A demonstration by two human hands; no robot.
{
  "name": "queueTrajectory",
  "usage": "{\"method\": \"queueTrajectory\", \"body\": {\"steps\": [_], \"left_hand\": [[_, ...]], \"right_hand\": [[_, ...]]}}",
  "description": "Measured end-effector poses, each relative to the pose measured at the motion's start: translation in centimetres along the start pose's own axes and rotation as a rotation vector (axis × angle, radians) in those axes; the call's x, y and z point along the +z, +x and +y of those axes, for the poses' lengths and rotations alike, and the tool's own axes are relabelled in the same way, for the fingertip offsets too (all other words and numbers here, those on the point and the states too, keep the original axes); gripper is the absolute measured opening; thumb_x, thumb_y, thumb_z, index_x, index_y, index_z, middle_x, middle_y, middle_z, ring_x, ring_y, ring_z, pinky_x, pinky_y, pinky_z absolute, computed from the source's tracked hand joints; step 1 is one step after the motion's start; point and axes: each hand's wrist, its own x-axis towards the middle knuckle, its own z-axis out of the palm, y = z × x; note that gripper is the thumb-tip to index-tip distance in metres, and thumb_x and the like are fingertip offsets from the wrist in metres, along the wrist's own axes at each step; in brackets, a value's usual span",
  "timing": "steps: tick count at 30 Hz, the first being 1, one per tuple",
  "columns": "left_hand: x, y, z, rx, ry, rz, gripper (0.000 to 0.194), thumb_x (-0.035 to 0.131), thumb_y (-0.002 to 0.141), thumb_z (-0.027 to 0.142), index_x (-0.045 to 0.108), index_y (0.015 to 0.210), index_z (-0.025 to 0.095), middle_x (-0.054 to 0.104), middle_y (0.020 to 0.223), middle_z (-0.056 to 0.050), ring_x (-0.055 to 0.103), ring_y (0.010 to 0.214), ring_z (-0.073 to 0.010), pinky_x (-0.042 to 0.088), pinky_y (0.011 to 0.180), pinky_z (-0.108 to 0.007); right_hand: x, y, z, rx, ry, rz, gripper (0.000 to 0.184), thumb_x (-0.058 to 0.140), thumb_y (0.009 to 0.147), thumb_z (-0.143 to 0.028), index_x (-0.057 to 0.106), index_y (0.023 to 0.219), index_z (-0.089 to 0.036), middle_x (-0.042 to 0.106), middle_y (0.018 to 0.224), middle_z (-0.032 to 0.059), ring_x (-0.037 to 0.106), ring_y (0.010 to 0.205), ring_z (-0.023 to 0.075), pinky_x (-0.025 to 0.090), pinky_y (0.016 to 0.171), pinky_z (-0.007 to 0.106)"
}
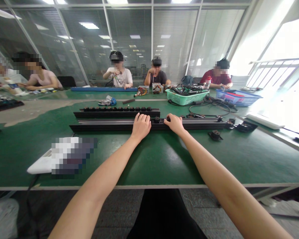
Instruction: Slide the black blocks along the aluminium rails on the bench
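Head view: both hands at work on the near black rail (107, 128), mid-desk (161, 166).
Left hand (141, 126) is curled over the rail; whether it grips or merely rests, cannot tell. Right hand (174, 124) appears closed on a small dark piece (168, 118) at the rail, just right of the black module (156, 119) standing between the hands. In judgement, sound practice is rail steadied flat, piece square to the channel, pressure even. Count: black rails, two, including the far black rail (109, 115) bearing roughly a dozen modules, too small for an exact tally; loose module (215, 135) near the rail's right end, near side, one; baskets, far right, two: green basket (186, 98), blue basket (236, 100).
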Motion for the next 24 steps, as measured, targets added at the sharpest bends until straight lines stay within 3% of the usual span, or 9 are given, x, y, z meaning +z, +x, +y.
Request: {"method": "queueTrajectory", "body": {"steps": [7,12,17,24], "left_hand": [[0.06,0.11,0.49,0.071,-0.033,-0.012,0.043,0.043,0.104,0.023,0.061,0.140,0.006,0.065,0.137,-0.021,0.059,0.129,-0.0324,0.040,0.121,-0.049],[0.73,-0.11,0.39,0.176,-0.096,-0.062,0.053,0.040,0.106,0.024,0.048,0.157,0.012,0.053,0.158,-0.016,0.048,0.147,-0.0304,0.033,0.127,-0.052],[0.77,-0.22,0.28,0.174,-0.095,-0.097,0.053,0.038,0.107,0.025,0.049,0.156,0.009,0.059,0.153,-0.019,0.050,0.146,-0.0299,0.034,0.127,-0.050],[0.46,-0.09,0.48,0.142,-0.111,-0.083,0.050,0.041,0.107,0.026,0.052,0.154,0.013,0.062,0.150,-0.017,0.053,0.144,-0.0292,0.037,0.125,-0.049]], "right_hand": [[0.09,-0.01,0.00,-0.004,-0.019,0.012,0.029,0.051,0.101,-0.039,0.067,0.115,-0.020,0.075,0.118,0.0122,0.065,0.110,0.0306,0.036,0.097,0.041],[-0.06,-0.14,-0.28,0.009,-0.044,0.012,0.030,0.051,0.101,-0.039,0.067,0.119,-0.019,0.074,0.119,0.0131,0.065,0.111,0.0303,0.036,0.098,0.041],[-0.36,-0.44,-0.39,0.018,-0.068,0.014,0.031,0.050,0.101,-0.039,0.066,0.119,-0.019,0.074,0.118,0.0142,0.065,0.111,0.0308,0.035,0.099,0.042],[-0.47,-0.49,-0.03,0.030,-0.053,0.035,0.028,0.052,0.099,-0.039,0.067,0.114,-0.020,0.075,0.118,0.0144,0.064,0.111,0.0323,0.035,0.100,0.043]]}}
